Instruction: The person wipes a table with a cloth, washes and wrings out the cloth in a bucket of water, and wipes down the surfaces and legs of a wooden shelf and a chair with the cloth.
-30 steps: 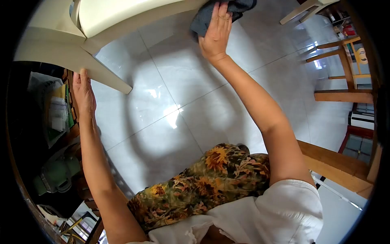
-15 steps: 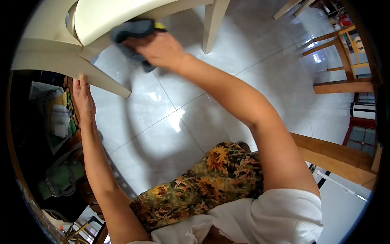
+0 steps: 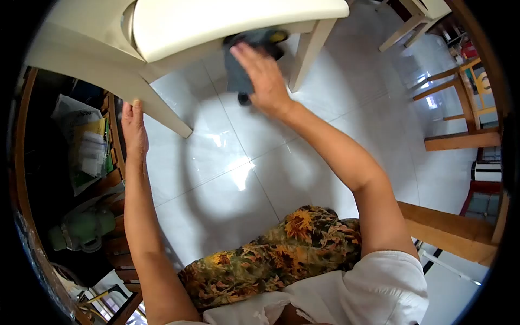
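Observation:
A cream-coloured chair [image 3: 233, 27] stands in front of me, its seat edge and legs in view. My right hand [image 3: 265, 81] presses a dark grey cloth [image 3: 238, 73] with a small yellow patch against the rail under the seat. The cloth is slightly blurred and hangs below my fingers. On the left, my left hand [image 3: 135, 127] grips the lower edge of the chair's back leg [image 3: 165, 111]; some of its fingers are hidden.
Glossy pale tiles [image 3: 227, 168] cover the floor. A wooden rack on the left holds a plastic bag of papers [image 3: 89, 146] and a green container [image 3: 89, 227]. Wooden chairs [image 3: 460, 103] stand to the right, near a wooden beam [image 3: 449, 230].
My right hand and the cloth have slid rightward along the rail under the seat. The view has shifted a little, and my left hand stays at the chair leg.

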Demonstrator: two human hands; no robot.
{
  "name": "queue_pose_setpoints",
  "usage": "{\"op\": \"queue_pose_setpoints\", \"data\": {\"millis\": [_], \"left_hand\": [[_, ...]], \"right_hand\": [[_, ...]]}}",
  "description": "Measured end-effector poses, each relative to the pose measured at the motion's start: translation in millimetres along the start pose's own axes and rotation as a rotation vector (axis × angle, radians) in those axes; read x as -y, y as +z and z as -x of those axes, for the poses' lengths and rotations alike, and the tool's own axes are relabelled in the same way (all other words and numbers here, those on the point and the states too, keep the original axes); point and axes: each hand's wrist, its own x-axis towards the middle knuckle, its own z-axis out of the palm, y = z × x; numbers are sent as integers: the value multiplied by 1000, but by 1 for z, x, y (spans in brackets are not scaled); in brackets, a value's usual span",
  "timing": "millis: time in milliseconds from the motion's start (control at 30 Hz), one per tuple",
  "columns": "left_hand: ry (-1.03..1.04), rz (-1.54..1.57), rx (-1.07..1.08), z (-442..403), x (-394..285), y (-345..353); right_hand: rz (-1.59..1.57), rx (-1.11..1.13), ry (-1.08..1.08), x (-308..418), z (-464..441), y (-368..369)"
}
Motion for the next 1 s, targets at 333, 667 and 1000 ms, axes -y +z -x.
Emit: {"op": "queue_pose_setpoints", "data": {"millis": [333, 667, 1000], "left_hand": [[-27, -7, -41, 6, -7, 12], [-3, 16, -40, 7, -9, 20], [-15, -6, -35, 8, -10, 16]], "right_hand": [[163, -430, -86, 44, -91, -106], [176, 249, -94, 82, -153, 0], [156, 371, 358, -15, -156, -81]]}}
